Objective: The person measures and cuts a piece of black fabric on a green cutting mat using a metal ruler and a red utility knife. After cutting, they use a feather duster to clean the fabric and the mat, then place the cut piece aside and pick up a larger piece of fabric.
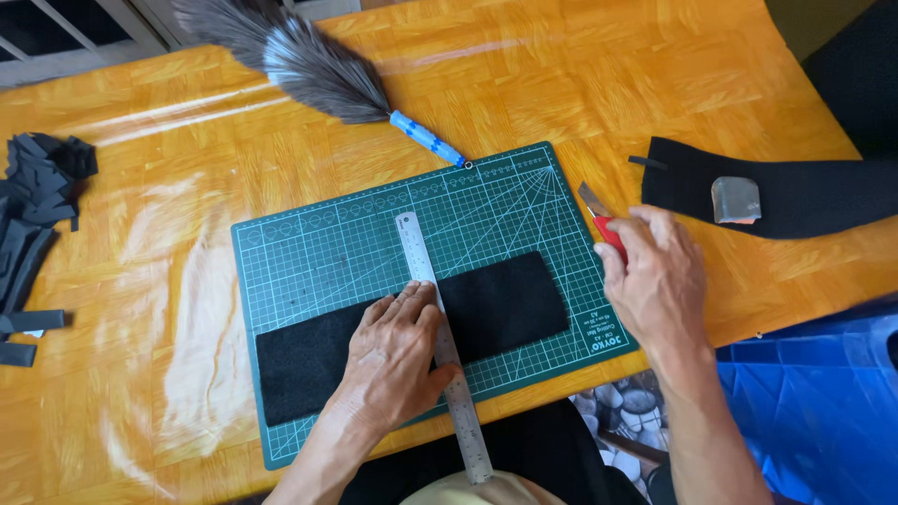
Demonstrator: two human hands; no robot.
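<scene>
A black strip of foam-like sheet [510, 299] lies across a green cutting mat [309, 252]. A steel ruler [416, 252] crosses the strip from the mat's middle to past its near edge. My left hand [398, 360] presses flat on the strip and against the ruler's left side. My right hand [655, 276] hovers at the mat's right edge, gripping a red utility knife [603, 220] with its blade pointing up and left, clear of the strip.
A grey feather duster with a blue handle [309, 61] lies behind the mat. Black offcuts [37, 201] pile at the left. At the right, another black sheet [795, 196] carries a small grey block [736, 199]. A blue bin [814, 393] stands below the table edge.
</scene>
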